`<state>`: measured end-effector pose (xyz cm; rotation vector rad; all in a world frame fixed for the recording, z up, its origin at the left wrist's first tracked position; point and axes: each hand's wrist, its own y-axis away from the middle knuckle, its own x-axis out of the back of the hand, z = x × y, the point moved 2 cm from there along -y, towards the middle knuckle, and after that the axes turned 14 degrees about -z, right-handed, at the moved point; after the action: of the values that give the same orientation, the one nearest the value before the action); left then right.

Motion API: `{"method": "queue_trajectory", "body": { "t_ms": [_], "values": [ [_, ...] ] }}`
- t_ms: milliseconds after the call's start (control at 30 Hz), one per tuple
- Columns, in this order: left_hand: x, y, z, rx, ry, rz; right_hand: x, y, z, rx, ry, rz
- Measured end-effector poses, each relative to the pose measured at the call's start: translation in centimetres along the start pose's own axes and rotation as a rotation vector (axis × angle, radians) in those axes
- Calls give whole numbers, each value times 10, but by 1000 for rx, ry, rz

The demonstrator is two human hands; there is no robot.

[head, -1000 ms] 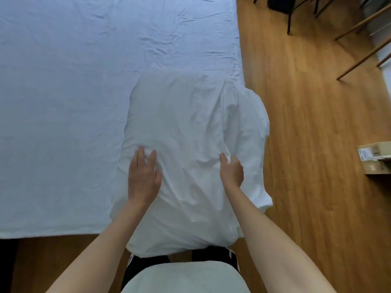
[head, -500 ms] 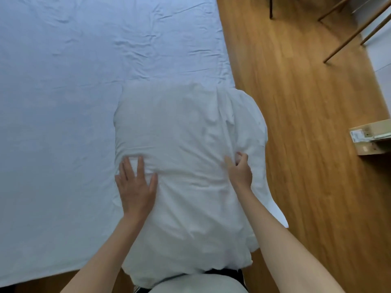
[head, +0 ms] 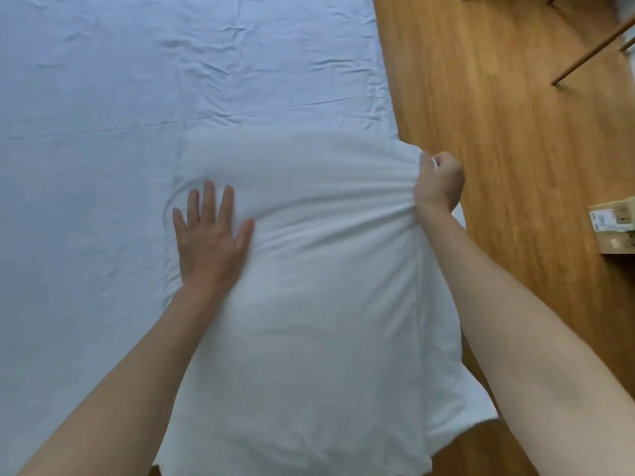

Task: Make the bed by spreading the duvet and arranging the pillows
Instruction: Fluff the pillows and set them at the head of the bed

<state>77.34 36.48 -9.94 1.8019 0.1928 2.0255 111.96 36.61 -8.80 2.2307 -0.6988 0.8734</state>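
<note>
Pillow on the bed's right corner, one hand flat on it, the other pulling its case.

Left hand lies flat with fingers straight and spread, pressing the pillow's left side at about 9 o'clock from the pillow's middle. Right hand is curled into a fist at about 2 o'clock, gripping a bunch of the white pillowcase at the pillow's far right corner; taut folds run from that fist across the fabric toward the left hand. The pillow lies lengthwise on the pale blue sheet, its near end hanging past the bed's edge at 6 o'clock. Wooden floor fills the right side, with a cardboard box at 3 o'clock and slanted wooden legs at 1 o'clock.
</note>
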Motion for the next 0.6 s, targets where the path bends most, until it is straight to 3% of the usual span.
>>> {"method": "queue_trajectory", "body": {
  "t_ms": [167,233,333,433,500,600],
  "values": [
    [-18,6,-8,55,-3,-21,-32,-1,41,-233,298,-174],
    [-14,1,-12,91,15,-29,-31,-3,17,-104,329,-114],
    [-11,14,-4,75,45,35,-18,41,-9,251,390,65],
    [-19,56,17,-35,72,64,-47,124,15,512,474,-91],
    [-39,95,22,-146,41,26,-71,169,66,525,559,-245],
    [-82,144,12,-159,-9,-72,-82,191,138,315,577,-328]
  ]
}}
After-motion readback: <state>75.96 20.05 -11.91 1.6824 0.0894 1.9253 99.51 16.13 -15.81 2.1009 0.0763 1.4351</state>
